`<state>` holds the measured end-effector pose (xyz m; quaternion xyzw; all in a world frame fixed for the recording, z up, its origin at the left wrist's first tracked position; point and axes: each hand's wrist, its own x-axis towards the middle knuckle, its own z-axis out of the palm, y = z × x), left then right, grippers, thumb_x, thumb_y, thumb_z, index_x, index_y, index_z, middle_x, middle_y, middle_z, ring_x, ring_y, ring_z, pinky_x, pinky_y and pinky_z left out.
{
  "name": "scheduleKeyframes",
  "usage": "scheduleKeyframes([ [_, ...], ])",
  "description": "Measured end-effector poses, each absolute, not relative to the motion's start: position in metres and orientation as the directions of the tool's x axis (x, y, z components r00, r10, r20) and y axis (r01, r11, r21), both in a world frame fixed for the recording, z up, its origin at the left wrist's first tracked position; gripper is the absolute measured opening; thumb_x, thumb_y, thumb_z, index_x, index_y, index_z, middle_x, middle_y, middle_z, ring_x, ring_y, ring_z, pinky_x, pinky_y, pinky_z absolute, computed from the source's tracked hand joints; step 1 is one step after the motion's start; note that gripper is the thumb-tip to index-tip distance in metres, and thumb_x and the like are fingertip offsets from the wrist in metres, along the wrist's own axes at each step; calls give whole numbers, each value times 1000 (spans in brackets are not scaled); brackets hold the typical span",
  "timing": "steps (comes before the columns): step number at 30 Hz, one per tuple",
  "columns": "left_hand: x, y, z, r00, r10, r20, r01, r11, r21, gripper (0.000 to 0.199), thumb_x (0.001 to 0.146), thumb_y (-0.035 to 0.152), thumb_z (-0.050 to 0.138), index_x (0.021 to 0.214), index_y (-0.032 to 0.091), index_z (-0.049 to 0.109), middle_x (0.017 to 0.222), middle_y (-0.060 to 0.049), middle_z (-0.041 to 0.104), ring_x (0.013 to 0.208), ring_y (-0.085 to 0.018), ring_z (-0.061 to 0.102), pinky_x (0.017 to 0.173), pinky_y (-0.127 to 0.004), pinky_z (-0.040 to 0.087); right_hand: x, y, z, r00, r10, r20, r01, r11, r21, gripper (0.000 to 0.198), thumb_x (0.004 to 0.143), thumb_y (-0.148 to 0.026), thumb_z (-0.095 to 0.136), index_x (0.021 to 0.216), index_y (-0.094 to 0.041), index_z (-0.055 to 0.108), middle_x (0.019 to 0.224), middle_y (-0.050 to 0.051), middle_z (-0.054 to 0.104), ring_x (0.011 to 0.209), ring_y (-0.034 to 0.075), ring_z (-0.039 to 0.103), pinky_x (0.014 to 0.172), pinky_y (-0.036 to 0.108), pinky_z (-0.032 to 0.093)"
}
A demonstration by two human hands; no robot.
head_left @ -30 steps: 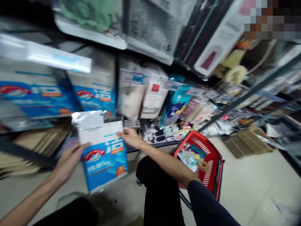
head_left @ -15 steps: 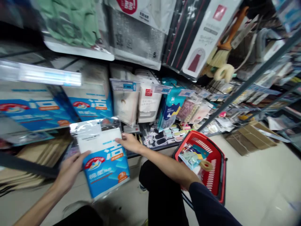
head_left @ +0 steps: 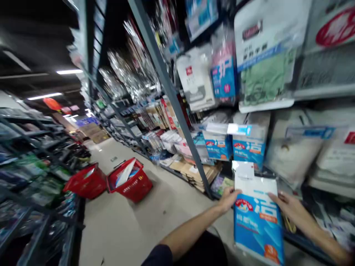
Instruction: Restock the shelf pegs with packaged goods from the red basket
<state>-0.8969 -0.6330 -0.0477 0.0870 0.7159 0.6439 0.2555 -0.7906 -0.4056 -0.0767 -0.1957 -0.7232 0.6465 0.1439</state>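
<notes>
Left hand [head_left: 229, 198] and right hand [head_left: 288, 207] still pinch the blue packet [head_left: 257, 229]. Two red baskets [head_left: 135, 186] now show at left.

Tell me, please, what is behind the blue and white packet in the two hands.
Behind the held packet, a similar hanging packet shows above its top edge. Part of that one's lower end is covered, as is whatever lies straight behind the held packet.

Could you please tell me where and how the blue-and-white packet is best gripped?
I'd pinch the blue-and-white packet by its side edges, coming from left and right, because it looks flat, with its printed front facing us. The left hand and right hand hold it that way.
</notes>
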Motion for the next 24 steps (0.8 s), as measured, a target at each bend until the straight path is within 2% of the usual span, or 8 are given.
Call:
scheduleKeyframes([
  [3, -904, -634, -54, -866, 449, -219, -173, 142, 975, 33, 78, 37, 67, 98, 12, 74, 99, -11, 77, 93, -26, 72, 92, -41, 55, -797, -417, -67, -912, 391, -122, 116, -37, -992, 48, 64, -62, 77, 90, -21, 75, 106, 16, 79, 93, 36, 77, 88, 46, 65],
  [7, -915, -624, -69, -864, 459, -208, -156, 148, 977, 40, 76, 44, 65, 98, 12, 70, 97, -10, 75, 95, -26, 70, 92, -40, 54, -796, -419, -52, -915, 398, -71, 95, 42, -995, 50, 68, -63, 71, 91, -19, 73, 106, 15, 79, 99, 36, 76, 93, 46, 63],
  [10, -919, -622, -79, -823, 521, -226, -150, 185, 971, 44, 74, 49, 67, 99, 14, 72, 98, -9, 74, 98, -26, 69, 93, -40, 54, -792, -417, -50, -917, 392, -73, 114, 82, -990, 51, 67, -62, 70, 91, -17, 72, 103, 16, 79, 98, 37, 76, 93, 47, 62],
  [13, -917, -626, -82, -738, 617, -272, -145, 250, 957, 49, 62, 53, 76, 94, 16, 75, 92, -8, 74, 93, -28, 70, 93, -46, 55, -787, -412, -57, -938, 333, -101, 120, 40, -992, 48, 65, -61, 71, 86, -18, 73, 96, 14, 80, 93, 36, 76, 92, 49, 61],
  [17, -909, -636, -79, -605, 699, -380, -123, 389, 913, 61, 39, 64, 84, 81, 21, 75, 85, -12, 73, 87, -38, 72, 85, -64, 56, -779, -407, -65, -987, 143, -74, 77, 16, -997, 31, 64, -54, 70, 77, -26, 75, 89, 8, 79, 91, 34, 77, 89, 46, 61],
  [20, -897, -643, -64, -499, 745, -444, 40, 531, 846, 70, 29, 66, 88, 90, 32, 77, 100, -8, 76, 103, -42, 71, 93, -66, 53, -767, -410, -63, -991, 102, -82, 100, 197, -975, 17, 57, -38, 67, 69, -30, 75, 77, 2, 76, 89, 29, 78, 84, 37, 60],
  [22, -885, -646, -47, -433, 818, -379, 172, 487, 856, 67, 34, 69, 87, 93, 37, 78, 107, -3, 77, 114, -40, 70, 101, -61, 50, -757, -416, -57, -976, 141, -167, 209, 384, -899, 13, 49, -30, 65, 61, -30, 72, 66, -1, 70, 79, 26, 77, 71, 32, 59],
  [24, -870, -645, -26, -396, 860, -320, 223, 429, 876, 62, 40, 73, 84, 92, 41, 78, 105, 1, 78, 116, -37, 70, 105, -57, 49, -749, -423, -48, -944, 169, -282, 328, 541, -774, 5, 45, -29, 66, 50, -27, 65, 56, -4, 61, 60, 22, 70, 53, 27, 52],
])
